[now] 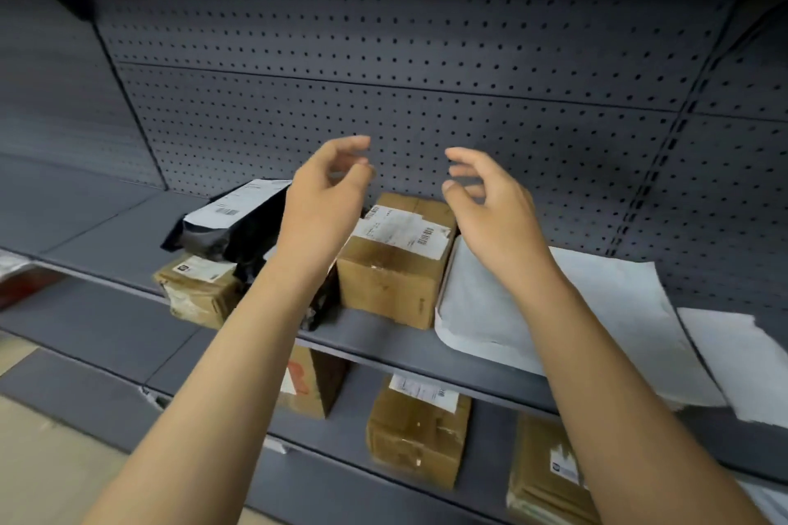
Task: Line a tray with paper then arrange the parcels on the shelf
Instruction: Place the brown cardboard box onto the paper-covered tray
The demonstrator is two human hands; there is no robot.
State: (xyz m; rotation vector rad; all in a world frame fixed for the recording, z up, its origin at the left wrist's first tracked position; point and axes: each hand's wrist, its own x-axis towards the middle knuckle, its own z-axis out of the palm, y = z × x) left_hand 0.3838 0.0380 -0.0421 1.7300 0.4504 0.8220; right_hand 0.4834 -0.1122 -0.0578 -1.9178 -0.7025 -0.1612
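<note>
Both my hands hover above the grey shelf (383, 339), empty, fingers curled and apart. My left hand (324, 192) is over a black poly-bag parcel (239, 226) with a white label. My right hand (486, 200) is above and just right of a brown cardboard box (392, 269) with a white label. A small taped brown parcel (200, 290) sits at the shelf's front left. To the right of the box lies a tray (443, 311) lined with white paper (605, 311); my right forearm crosses it.
A loose white paper sheet (737, 358) lies at the far right of the shelf. The lower shelf holds brown parcels (418, 431), (550, 473), (315, 379). A perforated grey back panel (405, 77) rises behind. Beige floor (42, 460) shows at lower left.
</note>
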